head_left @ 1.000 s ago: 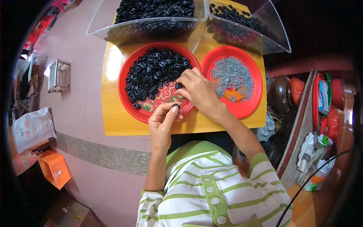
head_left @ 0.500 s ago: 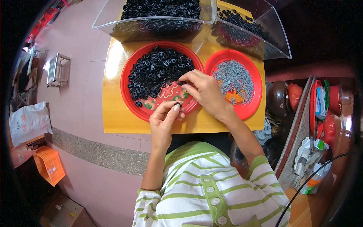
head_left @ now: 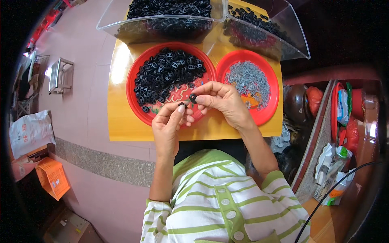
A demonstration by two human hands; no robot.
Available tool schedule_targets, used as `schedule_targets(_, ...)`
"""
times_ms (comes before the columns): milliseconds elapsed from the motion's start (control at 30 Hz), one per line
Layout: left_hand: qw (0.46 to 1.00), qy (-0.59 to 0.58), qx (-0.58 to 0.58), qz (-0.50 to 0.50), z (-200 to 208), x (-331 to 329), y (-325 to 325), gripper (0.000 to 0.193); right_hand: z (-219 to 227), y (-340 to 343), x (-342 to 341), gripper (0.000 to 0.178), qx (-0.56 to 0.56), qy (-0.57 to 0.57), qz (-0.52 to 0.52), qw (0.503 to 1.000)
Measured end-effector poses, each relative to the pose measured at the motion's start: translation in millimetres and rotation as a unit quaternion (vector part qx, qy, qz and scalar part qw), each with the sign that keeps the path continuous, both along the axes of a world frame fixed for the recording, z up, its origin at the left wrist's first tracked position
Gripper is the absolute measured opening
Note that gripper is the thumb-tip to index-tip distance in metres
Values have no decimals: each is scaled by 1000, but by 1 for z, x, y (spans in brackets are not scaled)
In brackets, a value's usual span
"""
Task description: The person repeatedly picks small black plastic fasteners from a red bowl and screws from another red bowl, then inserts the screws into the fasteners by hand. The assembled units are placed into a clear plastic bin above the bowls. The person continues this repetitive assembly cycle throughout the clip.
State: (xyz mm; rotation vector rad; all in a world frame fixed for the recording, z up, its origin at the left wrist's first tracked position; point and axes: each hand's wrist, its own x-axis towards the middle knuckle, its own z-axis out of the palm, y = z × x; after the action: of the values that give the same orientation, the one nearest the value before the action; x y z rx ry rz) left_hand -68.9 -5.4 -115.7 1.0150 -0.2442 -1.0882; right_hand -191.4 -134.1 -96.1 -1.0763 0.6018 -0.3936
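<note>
My left hand pinches a small dark plastic piece between thumb and fingers, mostly covered by the fingertips. Close to its right, my right hand grips a black oval plastic piece by its edge. A narrow gap seems to part the two pieces. Both hands hover over the near right side of a red plate, which bears a heap of black oval plastic pieces with holes. To the right, a second red plate carries a pile of small grey screw-like pins.
Clear plastic bins of black pieces stand at the back of the yellow table. A metal stool is off to the left. A shelf with bags and a black cable lie to the right.
My right hand has drawn back from the heap with a black oval piece, bringing it beside the left hand's piece. My left hand has shifted slightly left and up.
</note>
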Motion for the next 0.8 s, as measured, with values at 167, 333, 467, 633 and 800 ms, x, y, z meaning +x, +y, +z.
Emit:
schedule_targets(167, 1000, -13, 9, -20, 0, -3, 0, 13, -2, 7, -4, 19, -12, -7, -18, 1000)
schedule_targets(333, 999, -39, 11, -20, 0, -6, -1, 13, -1, 11, -7, 20, -27, -20, -13, 999)
schedule_targets(467, 997, -70, 21, -20, 0, -7, -1, 13, -2, 12, -8, 21, -22, -21, -21, 999)
schedule_targets(633, 998, -55, 22, -24, 1, -8, -2, 12, -6, 14, -8, 20, -14, -28, -29, 999)
schedule_targets(800, 997, -64, 32, -28, -2, -8, -2, 13, -8, 16, -7, 18, -65, -25, -30, 997)
